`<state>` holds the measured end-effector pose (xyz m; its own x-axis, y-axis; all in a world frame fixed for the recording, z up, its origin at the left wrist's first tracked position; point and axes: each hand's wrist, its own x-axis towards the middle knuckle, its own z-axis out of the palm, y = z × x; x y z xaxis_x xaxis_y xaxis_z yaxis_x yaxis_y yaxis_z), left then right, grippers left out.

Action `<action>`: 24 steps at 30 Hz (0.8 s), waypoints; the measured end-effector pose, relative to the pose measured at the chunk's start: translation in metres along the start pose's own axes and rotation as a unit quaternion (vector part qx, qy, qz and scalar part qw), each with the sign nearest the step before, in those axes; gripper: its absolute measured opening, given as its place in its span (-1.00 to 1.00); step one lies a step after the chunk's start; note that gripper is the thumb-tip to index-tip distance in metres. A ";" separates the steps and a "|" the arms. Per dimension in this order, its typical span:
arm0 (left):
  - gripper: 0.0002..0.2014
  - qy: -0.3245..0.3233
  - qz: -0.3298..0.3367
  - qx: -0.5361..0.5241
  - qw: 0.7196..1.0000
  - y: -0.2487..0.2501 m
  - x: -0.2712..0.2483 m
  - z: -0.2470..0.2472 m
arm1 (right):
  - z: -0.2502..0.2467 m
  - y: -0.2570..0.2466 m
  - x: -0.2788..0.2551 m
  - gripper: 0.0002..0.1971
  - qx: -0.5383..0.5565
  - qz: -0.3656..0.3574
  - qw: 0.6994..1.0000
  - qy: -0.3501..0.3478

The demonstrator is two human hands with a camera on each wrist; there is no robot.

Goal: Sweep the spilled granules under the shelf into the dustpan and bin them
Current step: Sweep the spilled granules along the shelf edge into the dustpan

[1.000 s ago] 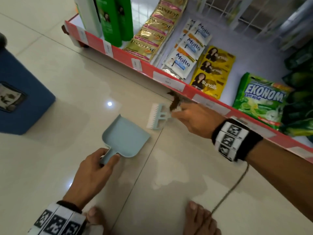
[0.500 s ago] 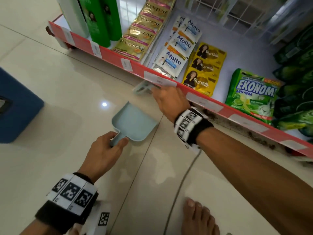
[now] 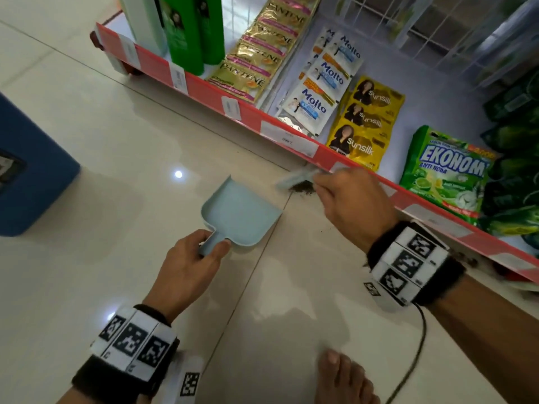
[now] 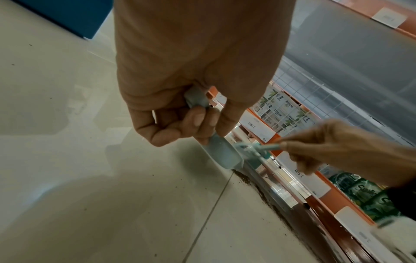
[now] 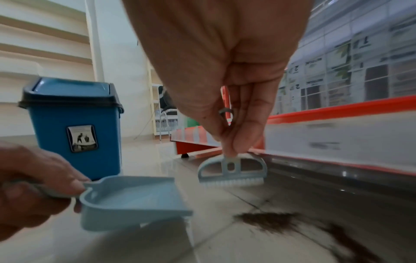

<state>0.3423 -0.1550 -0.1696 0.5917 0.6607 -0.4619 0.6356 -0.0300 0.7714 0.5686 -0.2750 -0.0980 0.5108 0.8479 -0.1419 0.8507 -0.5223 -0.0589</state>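
Granules [image 5: 268,223], dark brown, lie in a streak on the floor [image 3: 116,272] along the shelf [image 3: 291,141] base. Right hand [image 3: 350,205] fingers [image 5: 238,135] pinch a small brush [image 5: 231,170] just beyond the pile. Left hand [image 3: 186,266] grips the empty dustpan [image 3: 242,214] handle, its mouth near the granules. Sweeping is underway; next, the brush likely must draw them into the pan. A blue bin [image 5: 74,128] waits nearby.

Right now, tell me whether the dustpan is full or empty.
Empty: the dustpan tray shows bare pale blue plastic, and the brown granules lie on the floor tiles beside it.
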 end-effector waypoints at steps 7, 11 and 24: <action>-0.74 0.009 0.001 0.011 1.000 -0.003 0.003 -0.005 | 0.025 -0.074 0.093 -0.71 -0.021 -0.114 0.992 0.047; -0.70 0.016 -0.006 0.003 1.000 -0.011 0.002 -0.009 | 0.033 -0.086 0.116 -0.79 -0.006 -0.055 0.998 0.023; -0.73 0.002 0.009 -0.007 1.000 -0.014 0.003 -0.001 | 0.008 -0.017 0.036 -0.81 -0.039 -0.027 0.998 -0.028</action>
<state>0.3341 -0.1517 -0.1814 0.6015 0.6625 -0.4465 0.6179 -0.0314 0.7857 0.5710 -0.2365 -0.1098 0.4575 0.8674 -0.1955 0.8853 -0.4650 0.0088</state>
